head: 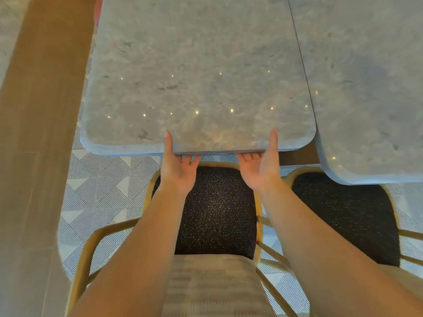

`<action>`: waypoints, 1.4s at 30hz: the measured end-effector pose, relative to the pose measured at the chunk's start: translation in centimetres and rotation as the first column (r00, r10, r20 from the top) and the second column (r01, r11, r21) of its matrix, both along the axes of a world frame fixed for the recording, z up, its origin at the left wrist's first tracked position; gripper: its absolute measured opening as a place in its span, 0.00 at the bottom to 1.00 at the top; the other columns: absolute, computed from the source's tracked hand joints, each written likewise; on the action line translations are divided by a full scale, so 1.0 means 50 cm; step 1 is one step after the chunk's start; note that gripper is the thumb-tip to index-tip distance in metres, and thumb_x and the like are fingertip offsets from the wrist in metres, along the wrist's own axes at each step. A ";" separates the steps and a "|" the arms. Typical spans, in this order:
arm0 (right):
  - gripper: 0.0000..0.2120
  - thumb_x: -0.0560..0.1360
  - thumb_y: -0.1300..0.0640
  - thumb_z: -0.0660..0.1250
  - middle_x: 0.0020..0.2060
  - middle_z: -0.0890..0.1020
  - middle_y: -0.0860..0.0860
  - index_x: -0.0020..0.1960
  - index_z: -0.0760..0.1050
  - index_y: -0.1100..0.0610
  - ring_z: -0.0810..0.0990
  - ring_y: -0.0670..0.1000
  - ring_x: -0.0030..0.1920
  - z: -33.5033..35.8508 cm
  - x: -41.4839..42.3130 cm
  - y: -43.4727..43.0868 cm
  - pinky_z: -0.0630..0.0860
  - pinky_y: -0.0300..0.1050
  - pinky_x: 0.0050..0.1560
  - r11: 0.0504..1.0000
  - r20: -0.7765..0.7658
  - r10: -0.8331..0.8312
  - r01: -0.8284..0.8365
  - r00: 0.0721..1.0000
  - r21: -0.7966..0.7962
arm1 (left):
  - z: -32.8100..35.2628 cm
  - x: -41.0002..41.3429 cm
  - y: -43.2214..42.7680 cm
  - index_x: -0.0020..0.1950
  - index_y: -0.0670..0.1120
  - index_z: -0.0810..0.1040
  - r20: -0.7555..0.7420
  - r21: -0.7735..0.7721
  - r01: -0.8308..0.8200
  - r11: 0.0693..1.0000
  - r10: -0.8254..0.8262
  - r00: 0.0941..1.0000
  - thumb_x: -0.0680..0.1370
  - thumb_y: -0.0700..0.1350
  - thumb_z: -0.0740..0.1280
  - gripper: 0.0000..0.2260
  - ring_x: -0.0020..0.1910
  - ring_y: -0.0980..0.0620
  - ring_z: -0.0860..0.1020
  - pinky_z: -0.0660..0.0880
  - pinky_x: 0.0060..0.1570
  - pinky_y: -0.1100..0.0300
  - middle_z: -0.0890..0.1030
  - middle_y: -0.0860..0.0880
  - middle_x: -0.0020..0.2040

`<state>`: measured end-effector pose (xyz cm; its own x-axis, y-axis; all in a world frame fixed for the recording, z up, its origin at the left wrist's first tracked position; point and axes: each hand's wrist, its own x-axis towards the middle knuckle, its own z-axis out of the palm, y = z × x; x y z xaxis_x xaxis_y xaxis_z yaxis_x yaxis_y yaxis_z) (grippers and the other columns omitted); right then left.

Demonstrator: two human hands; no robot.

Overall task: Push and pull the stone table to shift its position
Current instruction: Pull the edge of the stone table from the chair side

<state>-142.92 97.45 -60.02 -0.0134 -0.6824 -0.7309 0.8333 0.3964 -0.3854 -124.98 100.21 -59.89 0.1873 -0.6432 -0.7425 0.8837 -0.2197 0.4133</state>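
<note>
A grey stone table [196,76] with rounded corners fills the upper middle of the head view. My left hand [177,164] grips its near edge, thumb on top and fingers curled under the slab. My right hand [262,164] holds the same edge a little to the right, also thumb up and fingers underneath. Both forearms reach forward over a chair.
A second stone table [370,88] abuts the first along a thin seam on the right. A chair with a dark speckled seat [217,209] and yellow frame stands under my arms; another dark-seated chair [343,216] stands right. A brown wooden panel [39,133] runs along the left over patterned floor tiles.
</note>
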 end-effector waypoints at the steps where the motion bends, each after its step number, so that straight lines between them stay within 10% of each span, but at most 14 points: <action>1: 0.30 0.78 0.38 0.71 0.67 0.82 0.57 0.74 0.73 0.53 0.81 0.57 0.68 -0.009 0.000 -0.011 0.73 0.56 0.76 1.000 0.011 -0.014 0.014 1.000 -0.004 | -0.010 -0.002 -0.010 0.76 0.47 0.74 -0.009 -0.010 -0.025 1.000 0.025 1.000 0.82 0.58 0.71 0.26 0.67 0.43 0.81 0.76 0.74 0.42 0.82 0.45 0.67; 11: 0.21 0.78 0.44 0.74 0.57 0.89 0.56 0.68 0.81 0.52 0.88 0.58 0.58 -0.067 0.016 -0.053 0.83 0.58 0.64 0.998 0.062 -0.019 0.022 0.998 -0.053 | -0.067 -0.025 -0.056 0.69 0.48 0.82 -0.012 -0.162 -0.101 0.982 0.100 0.995 0.84 0.58 0.69 0.18 0.60 0.47 0.88 0.83 0.65 0.48 0.89 0.47 0.61; 29: 0.10 0.81 0.54 0.72 0.55 0.88 0.56 0.61 0.80 0.55 0.84 0.59 0.64 -0.084 0.003 -0.045 0.77 0.62 0.72 0.985 0.078 -0.047 0.059 0.996 -0.162 | -0.087 -0.049 -0.053 0.60 0.44 0.81 0.056 -0.253 -0.228 0.940 0.249 0.967 0.83 0.43 0.72 0.07 0.42 0.50 0.90 0.87 0.43 0.55 0.90 0.47 0.44; 42: 0.10 0.80 0.54 0.74 0.49 0.89 0.56 0.59 0.80 0.56 0.88 0.57 0.53 -0.080 -0.003 -0.014 0.81 0.59 0.67 0.984 0.042 -0.015 0.023 0.999 -0.179 | -0.074 -0.059 -0.028 0.61 0.42 0.80 0.028 -0.230 -0.260 0.938 0.273 0.961 0.81 0.41 0.74 0.09 0.46 0.47 0.88 0.86 0.53 0.51 0.89 0.46 0.47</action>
